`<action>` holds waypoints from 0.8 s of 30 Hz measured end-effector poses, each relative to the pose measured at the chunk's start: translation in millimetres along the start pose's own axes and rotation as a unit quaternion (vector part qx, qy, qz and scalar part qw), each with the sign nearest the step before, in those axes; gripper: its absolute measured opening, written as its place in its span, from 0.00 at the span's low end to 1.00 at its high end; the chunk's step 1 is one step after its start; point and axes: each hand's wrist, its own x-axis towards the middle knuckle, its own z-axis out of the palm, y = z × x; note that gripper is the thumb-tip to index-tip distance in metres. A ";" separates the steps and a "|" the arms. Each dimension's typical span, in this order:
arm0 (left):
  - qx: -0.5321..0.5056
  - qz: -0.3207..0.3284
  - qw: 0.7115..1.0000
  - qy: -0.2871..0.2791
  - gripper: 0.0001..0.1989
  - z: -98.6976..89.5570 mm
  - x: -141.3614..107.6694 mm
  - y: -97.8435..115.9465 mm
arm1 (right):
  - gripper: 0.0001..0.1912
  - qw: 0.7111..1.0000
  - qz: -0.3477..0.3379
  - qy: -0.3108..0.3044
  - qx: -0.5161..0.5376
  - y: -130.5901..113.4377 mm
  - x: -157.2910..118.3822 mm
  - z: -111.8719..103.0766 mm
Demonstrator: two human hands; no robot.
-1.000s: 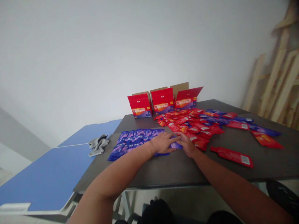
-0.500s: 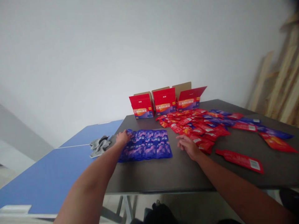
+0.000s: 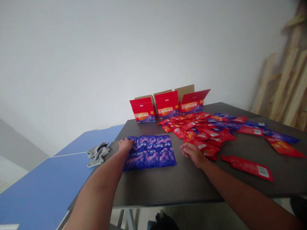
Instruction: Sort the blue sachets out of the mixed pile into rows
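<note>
Rows of purple-blue pouches (image 3: 153,156) lie flat and close together on the dark table. At their left end, my left hand (image 3: 126,145) rests with its fingers over the upper left corner, touching the pouches. My right hand (image 3: 193,154) hovers low over the table, right of the rows and apart from them. Its fingers are curled in loosely and nothing shows in them. Just beyond it spreads a heap of red pouches (image 3: 203,131), with purple pouches (image 3: 280,135) among and beside them. A single red pouch (image 3: 249,167) lies to the right of my right forearm.
Three red cardboard boxes stand side by side at the back: a left box (image 3: 145,117), a middle box (image 3: 168,111) and a right box (image 3: 192,107), flaps raised. A grey cloth (image 3: 98,155) lies on the left, by a blue tabletop (image 3: 72,179). Wooden planks (image 3: 285,86) lean at far right.
The view has shifted slightly. My right hand's fingers have curled in more. My left hand remains at the left end of the purple pouches.
</note>
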 end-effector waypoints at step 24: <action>-0.431 0.263 0.862 -0.046 0.09 42.8 -242.7 214.9 | 0.10 0.982 -0.080 0.117 -0.127 -8.7 3.4 -1.0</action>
